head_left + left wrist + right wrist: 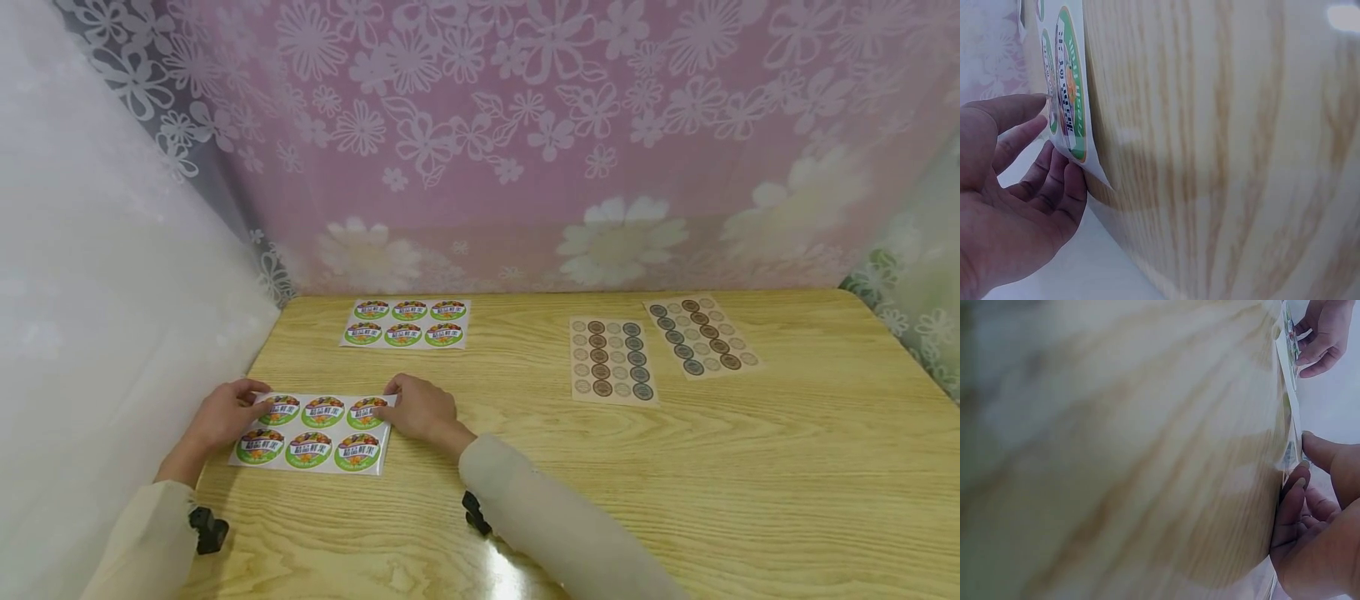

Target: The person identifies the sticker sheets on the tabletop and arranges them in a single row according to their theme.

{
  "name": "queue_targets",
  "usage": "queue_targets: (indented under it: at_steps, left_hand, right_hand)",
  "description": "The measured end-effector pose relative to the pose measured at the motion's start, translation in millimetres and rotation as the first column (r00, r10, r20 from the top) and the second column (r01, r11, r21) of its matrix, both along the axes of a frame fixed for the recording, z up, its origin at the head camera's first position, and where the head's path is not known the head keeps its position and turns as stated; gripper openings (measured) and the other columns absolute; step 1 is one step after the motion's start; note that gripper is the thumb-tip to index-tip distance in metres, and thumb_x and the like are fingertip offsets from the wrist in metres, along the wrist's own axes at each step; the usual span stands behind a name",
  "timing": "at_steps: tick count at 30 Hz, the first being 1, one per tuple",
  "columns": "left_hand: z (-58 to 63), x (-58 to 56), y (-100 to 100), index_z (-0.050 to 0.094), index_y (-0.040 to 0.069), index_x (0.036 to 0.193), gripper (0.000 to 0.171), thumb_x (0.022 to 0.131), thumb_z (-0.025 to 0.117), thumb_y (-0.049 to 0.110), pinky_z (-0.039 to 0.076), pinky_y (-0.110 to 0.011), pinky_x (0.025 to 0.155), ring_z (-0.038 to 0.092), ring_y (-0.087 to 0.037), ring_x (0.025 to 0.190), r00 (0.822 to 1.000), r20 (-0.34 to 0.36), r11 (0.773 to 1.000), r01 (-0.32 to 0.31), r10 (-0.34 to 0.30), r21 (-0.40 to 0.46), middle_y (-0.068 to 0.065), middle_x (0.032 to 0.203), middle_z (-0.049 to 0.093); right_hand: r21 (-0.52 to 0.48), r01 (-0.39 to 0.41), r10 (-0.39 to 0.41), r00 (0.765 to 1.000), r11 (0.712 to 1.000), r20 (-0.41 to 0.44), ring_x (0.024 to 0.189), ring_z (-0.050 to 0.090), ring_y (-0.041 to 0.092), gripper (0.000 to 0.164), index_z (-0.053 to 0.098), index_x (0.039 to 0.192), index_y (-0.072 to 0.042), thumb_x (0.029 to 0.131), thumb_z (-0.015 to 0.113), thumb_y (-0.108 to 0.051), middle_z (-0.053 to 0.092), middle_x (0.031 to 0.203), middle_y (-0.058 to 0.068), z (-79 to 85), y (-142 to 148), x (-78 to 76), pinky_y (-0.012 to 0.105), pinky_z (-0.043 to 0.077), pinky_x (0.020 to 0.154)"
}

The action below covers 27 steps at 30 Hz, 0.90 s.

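A white sheet of round fruit stickers (308, 451) lies at the left of the table, its near edge slightly off the surface in the right wrist view. My left hand (227, 413) holds its left edge, thumb over the face and fingers at the rim. At the far right corner my right hand (424, 408) pinches the same sheet, thumb on top and fingertips beneath, as the right wrist view shows (1325, 515). Each sticker is green below, with colourful fruit above a white band. In the left wrist view my left hand (1019, 200) has its lower fingers against the sheet's side.
Behind the held sheet lies a second fruit sticker sheet (406, 324). Toward the right are two tan sheets of small round stickers, one upright (612, 361) and one angled (702, 336). The wooden table (720, 492) meets a pink floral curtain (480, 167) at the back.
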State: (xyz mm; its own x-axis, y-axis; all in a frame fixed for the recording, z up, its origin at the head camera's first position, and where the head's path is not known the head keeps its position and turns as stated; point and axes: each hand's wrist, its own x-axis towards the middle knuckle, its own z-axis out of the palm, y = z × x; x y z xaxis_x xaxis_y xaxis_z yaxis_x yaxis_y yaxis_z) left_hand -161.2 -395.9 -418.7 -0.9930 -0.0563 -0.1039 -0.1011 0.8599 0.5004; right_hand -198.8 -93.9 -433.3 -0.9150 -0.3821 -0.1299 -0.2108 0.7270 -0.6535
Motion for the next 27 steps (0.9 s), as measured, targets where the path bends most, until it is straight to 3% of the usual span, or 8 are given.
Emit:
queue_targets:
  at_steps: [15, 27]
  left_hand:
    - [0.1, 1.0, 1.0, 0.057, -0.012, 0.116, 0.037, 0.095, 0.06, 0.018, 0.049, -0.043, 0.069, 0.056, -0.037, 0.089, 1.0, -0.023, 1.0, 0.019, -0.019, 0.001, -0.03, 0.103, 0.056]
    - [-3.0, -1.1, 2.8, 0.057, -0.012, 0.116, 0.036, 0.095, 0.059, 0.017, 0.049, -0.047, 0.07, 0.057, -0.04, 0.09, 0.998, -0.05, 0.999, 0.026, -0.027, -0.034, -0.031, 0.103, 0.057]
  right_hand:
    - [0.011, -0.013, 0.013, 1.0, 1.0, -0.012, 0.064, 0.049, 0.005, 0.035, 0.065, 0.11, -0.022, 0.086, 0.068, -0.047, 0.054, 0.076, -0.015, -0.3, 0.8, 2.0, 0.026, 0.038, 0.058]
    - [0.005, 0.012, -0.012, 1.0, 1.0, -0.01, 0.069, 0.052, 0.004, 0.033, 0.065, 0.107, -0.024, 0.084, 0.07, -0.047, 0.058, 0.081, -0.015, -1.3, 1.0, -0.3, 0.028, 0.039, 0.061]
